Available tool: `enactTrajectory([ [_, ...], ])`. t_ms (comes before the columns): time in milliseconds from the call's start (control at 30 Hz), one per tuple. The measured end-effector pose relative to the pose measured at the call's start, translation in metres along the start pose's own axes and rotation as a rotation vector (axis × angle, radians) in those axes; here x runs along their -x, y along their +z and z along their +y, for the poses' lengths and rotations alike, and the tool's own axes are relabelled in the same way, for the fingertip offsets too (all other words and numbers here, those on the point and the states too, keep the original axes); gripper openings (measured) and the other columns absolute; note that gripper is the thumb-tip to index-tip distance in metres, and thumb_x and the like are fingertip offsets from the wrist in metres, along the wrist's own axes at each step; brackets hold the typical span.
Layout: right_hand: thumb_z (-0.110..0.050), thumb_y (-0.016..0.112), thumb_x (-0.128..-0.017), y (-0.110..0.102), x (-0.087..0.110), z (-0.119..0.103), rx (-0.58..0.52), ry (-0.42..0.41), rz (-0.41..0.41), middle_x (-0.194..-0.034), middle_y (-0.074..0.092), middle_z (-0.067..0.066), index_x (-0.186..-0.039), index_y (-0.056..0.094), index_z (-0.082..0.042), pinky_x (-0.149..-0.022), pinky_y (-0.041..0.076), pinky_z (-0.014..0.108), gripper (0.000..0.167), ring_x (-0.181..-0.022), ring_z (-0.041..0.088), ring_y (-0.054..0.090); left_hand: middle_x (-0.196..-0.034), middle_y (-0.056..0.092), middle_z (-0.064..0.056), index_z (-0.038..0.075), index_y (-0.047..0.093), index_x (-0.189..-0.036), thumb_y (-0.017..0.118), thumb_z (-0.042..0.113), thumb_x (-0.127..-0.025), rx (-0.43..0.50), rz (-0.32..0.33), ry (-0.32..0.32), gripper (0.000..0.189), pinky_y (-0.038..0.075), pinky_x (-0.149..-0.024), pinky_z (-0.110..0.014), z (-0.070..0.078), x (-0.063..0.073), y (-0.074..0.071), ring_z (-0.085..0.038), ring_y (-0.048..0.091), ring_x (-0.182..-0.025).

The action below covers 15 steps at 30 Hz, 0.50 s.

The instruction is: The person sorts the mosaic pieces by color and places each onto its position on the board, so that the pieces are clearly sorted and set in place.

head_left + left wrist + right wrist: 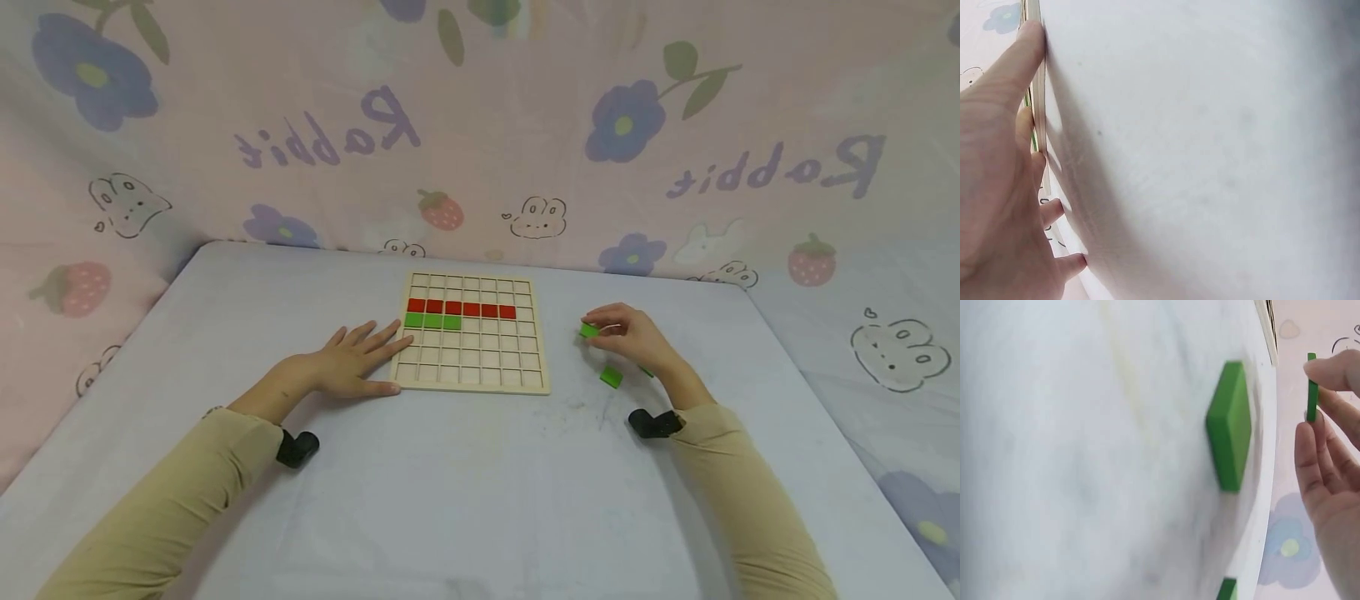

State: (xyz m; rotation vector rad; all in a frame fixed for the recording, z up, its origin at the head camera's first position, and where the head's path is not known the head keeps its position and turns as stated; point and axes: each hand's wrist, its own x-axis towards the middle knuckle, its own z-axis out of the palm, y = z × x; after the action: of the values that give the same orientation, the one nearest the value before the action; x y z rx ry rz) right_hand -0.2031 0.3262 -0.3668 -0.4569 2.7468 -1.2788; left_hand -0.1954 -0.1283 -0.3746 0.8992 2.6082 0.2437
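A square wooden grid board (pixel 491 362) lies on the white table. Several red tiles (pixel 453 307) fill most of one row, with three green tiles (pixel 432 321) in the row just below. My left hand (pixel 347 367) is spread at the board's left side, its fingers reaching onto the frame; in the left wrist view the thumb touches the board's edge (pixel 1039 94). Right of the board, my right hand (pixel 632 335) pinches a green tile (pixel 1312 394) between thumb and fingertips, raised above the table.
Below the right hand lies a loose green tile (pixel 611 377), large in the right wrist view. A second green tile (pixel 647 372) is partly hidden by that hand. A printed cloth (pixel 480 150) hangs behind the table's far edge.
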Motion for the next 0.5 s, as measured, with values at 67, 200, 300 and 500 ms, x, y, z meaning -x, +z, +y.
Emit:
enactTrajectory([
  [67,-0.007,0.069,-0.087,0.003,-0.002,-0.002,-0.006,0.011,-0.004,-0.130,0.054,0.021,-0.123,0.061,0.005,-0.091,0.050,0.029,0.038,-0.113,0.035,0.055,-0.163,-0.001,-0.009,0.024,0.014,-0.155,0.049,0.059,-0.093,0.000,0.002,-0.001,0.080,0.002,-0.110,-0.070,0.000,0.000,0.000,-0.045,0.001,-0.146],
  [200,-0.011,0.069,-0.088,0.008,-0.008,-0.002,-0.002,0.019,-0.011,-0.127,0.059,0.019,-0.124,0.062,0.001,-0.082,0.048,0.015,0.038,-0.110,0.031,0.059,-0.163,-0.001,-0.008,0.024,0.014,-0.155,0.050,0.058,-0.092,-0.001,0.003,-0.009,0.080,0.001,-0.110,-0.069,0.001,0.000,0.000,-0.045,0.002,-0.146],
  [300,-0.009,0.070,-0.087,0.013,-0.012,-0.004,0.009,0.001,-0.005,-0.121,0.063,0.019,-0.118,0.066,0.000,-0.084,0.047,0.016,0.033,-0.107,0.029,0.060,-0.163,-0.001,-0.008,0.024,0.014,-0.155,0.050,0.059,-0.092,-0.005,-0.001,-0.014,0.080,0.001,-0.110,-0.069,0.001,0.000,0.000,-0.045,0.002,-0.146],
  [500,-0.008,0.069,-0.086,0.020,-0.020,-0.011,0.015,-0.002,-0.033,-0.124,0.063,0.019,-0.122,0.063,0.001,-0.088,0.047,0.022,0.038,-0.109,0.031,0.060,-0.163,-0.002,-0.009,0.024,0.013,-0.155,0.051,0.057,-0.092,-0.005,-0.007,-0.013,0.081,0.002,-0.110,-0.070,0.001,-0.001,0.000,-0.045,0.001,-0.146],
])
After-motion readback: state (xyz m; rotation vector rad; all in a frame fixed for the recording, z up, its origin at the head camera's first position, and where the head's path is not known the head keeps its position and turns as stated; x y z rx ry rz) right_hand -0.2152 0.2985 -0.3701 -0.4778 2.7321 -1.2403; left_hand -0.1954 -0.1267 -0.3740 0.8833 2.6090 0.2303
